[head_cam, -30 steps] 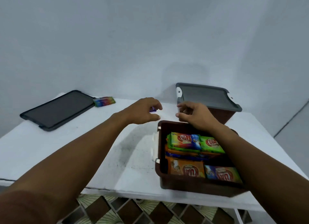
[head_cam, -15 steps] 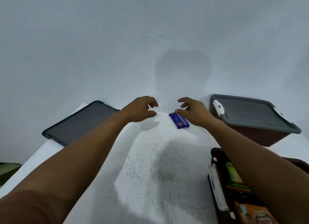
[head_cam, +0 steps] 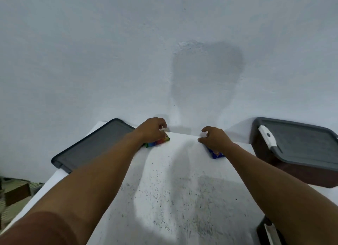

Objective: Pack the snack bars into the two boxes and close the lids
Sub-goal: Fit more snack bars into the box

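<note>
Along the tabletop's far edge, the left hand (head_cam: 151, 131) has come down, its grip curled round the rainbow bar (head_cam: 159, 142). The right hand (head_cam: 214, 140) now covers the blue bar (head_cam: 216, 154), fingers curled, hold unclear. Both bars likely go next into the open box (head_cam: 268, 232), near right corner.

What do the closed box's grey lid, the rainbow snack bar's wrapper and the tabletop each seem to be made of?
Grey lid: probably moulded plastic, matte; rounded raised rim, white latch clipped on.
Rainbow snack bar: wrapper looks like thin printed plastic film; bright colour bands; sheen too blurred to judge.
Table: hard white top, painted or laminated, cannot tell which; dull, dark-speckled.
</note>
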